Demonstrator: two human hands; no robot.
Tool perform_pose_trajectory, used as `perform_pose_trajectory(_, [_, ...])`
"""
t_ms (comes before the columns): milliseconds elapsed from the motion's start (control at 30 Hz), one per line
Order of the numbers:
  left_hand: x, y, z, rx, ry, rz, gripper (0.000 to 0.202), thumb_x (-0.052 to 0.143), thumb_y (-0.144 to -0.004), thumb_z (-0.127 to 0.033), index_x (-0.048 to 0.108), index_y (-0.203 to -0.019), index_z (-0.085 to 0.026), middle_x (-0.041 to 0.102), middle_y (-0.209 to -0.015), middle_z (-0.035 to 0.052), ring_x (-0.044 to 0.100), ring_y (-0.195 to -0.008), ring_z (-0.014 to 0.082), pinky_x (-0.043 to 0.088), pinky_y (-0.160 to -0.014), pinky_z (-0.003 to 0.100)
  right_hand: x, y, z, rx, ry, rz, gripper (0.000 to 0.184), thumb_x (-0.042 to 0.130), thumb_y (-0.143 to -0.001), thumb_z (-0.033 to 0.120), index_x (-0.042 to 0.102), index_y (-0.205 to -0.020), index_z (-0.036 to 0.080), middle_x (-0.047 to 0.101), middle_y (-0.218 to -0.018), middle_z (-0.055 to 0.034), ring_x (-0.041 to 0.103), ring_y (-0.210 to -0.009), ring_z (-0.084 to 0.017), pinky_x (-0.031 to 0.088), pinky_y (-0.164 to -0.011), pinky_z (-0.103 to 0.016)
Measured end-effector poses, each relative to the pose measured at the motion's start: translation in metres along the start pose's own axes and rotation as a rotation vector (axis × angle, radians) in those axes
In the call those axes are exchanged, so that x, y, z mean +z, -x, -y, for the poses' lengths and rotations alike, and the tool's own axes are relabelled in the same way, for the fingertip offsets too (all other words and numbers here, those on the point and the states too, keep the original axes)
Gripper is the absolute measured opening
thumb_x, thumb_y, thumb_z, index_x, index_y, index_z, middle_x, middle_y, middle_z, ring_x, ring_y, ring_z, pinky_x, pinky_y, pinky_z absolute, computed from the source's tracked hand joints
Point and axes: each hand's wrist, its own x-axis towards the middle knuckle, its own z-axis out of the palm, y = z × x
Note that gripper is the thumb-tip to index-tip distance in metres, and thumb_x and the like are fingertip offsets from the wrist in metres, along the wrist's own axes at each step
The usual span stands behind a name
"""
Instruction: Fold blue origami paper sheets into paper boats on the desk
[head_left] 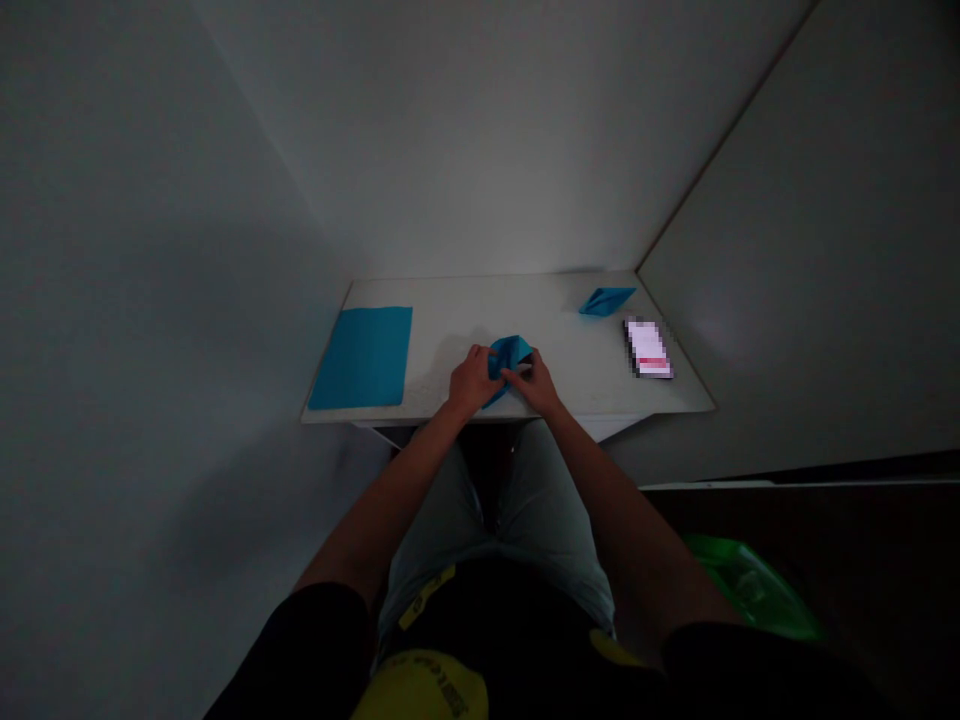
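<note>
Grip: a half-folded blue paper (508,358) is pinched between the left hand (472,381) and right hand (537,386), both closed on it
Place: held at the near edge of the white table (465,305)
Shape: creased, pointed, matte; lower folds hidden by fingers
Left of it: flat blue square sheet (364,357)
Far right of it: folded blue paper boat (606,300)
Right of it: phone (648,349), screen blurred

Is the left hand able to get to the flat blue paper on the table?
Probably yes. The flat blue sheet lies just to the side of the left hand, with bare table between, though that hand now grips the folded blue paper.
</note>
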Motion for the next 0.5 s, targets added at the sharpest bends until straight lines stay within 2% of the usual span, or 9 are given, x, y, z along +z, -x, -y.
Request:
perform_pose_trajectory(67, [-0.002, 0.003, -0.003, 0.000, -0.043, 0.013, 0.049, 0.089, -0.083, -0.033, 0.064, -0.123, -0.023, 0.065, -0.129, 0.0127, 0.072, -0.105, 0.0294, 0.056, -0.084, 0.037, 0.000, 0.000, -0.001, 0.009, 0.064, 0.018, 0.067, 0.080, -0.075, 0.070, 0.060, -0.120, 0.024, 0.072, -0.113, -0.0092, 0.068, -0.098, -0.025, 0.057, -0.086, -0.040])
perform_pose_trajectory(167, [-0.003, 0.006, -0.005, -0.017, -0.085, 0.043, 0.057, 0.091, -0.081, -0.037, 0.061, -0.127, -0.022, 0.061, -0.132, 0.0132, 0.071, -0.109, 0.0303, 0.056, -0.085, 0.037, -0.002, -0.002, -0.002, 0.005, 0.102, 0.018, 0.052, 0.065, -0.088, 0.068, 0.068, -0.115, 0.023, 0.076, -0.111, -0.0092, 0.069, -0.096, -0.026, 0.057, -0.092, -0.043])
perform_pose_trajectory(267, [-0.005, 0.006, -0.003, -0.041, -0.097, 0.039, 0.047, 0.087, -0.086, -0.035, 0.063, -0.124, -0.022, 0.060, -0.132, 0.0136, 0.071, -0.111, 0.0306, 0.057, -0.088, 0.038, -0.003, -0.004, -0.003, -0.024, 0.116, 0.039, 0.048, 0.050, -0.098, 0.065, 0.073, -0.108, 0.023, 0.078, -0.105, -0.0073, 0.070, -0.097, -0.027, 0.055, -0.095, -0.044])
perform_pose_trajectory(367, [-0.007, 0.004, 0.000, -0.032, -0.088, -0.007, 0.037, 0.082, -0.088, -0.029, 0.066, -0.121, -0.022, 0.057, -0.139, 0.0142, 0.070, -0.114, 0.0299, 0.058, -0.093, 0.039, -0.003, -0.004, -0.003, -0.032, 0.146, 0.029, 0.048, 0.048, -0.099, 0.064, 0.074, -0.103, 0.023, 0.077, -0.094, -0.0059, 0.069, -0.091, -0.028, 0.055, -0.092, -0.043])
perform_pose_trajectory(500, [-0.011, -0.004, 0.001, -0.024, -0.046, -0.055, 0.042, 0.083, -0.084, -0.024, 0.068, -0.123, -0.020, 0.055, -0.145, 0.0157, 0.067, -0.121, 0.0321, 0.057, -0.099, 0.042, -0.001, -0.004, -0.005, -0.020, 0.163, 0.036, 0.044, 0.050, -0.099, 0.060, 0.074, -0.108, 0.025, 0.076, -0.090, -0.0039, 0.069, -0.089, -0.027, 0.055, -0.089, -0.041])
